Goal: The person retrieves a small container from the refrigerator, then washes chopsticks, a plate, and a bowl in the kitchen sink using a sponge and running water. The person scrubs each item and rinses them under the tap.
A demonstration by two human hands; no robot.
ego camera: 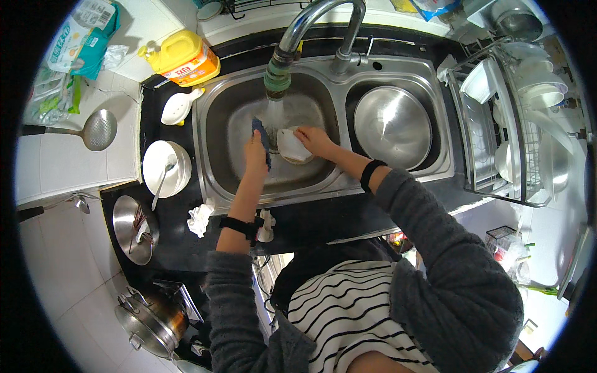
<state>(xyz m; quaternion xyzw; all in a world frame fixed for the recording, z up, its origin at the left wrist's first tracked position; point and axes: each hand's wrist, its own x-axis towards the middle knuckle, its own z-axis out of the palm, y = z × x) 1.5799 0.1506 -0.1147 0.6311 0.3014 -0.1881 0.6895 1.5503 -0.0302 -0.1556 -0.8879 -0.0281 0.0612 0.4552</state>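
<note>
Over the left basin of a steel double sink [204, 140], my left hand [255, 151] grips a dark blue cloth [262, 140]. My right hand [315, 141] holds a white bowl [292, 147] by its rim, tilted, to the right of the running water. The water falls from the green-sleeved end of a chrome faucet [298, 30], between the cloth and the bowl. Beneath the bowl shows a pale brownish edge; I cannot tell what it belongs to. In the right basin lies a large round steel bowl or lid [393, 128].
Stacked white bowls with a spoon [161, 184], a white slotted scoop [176, 109] and a yellow detergent jug [186, 58] stand left of the sink. Nearer are crumpled tissue [200, 219] and a steel bowl with chopsticks [122, 224]. A wire dish rack [524, 154] stands at right, a steamer pot [144, 326] lower left.
</note>
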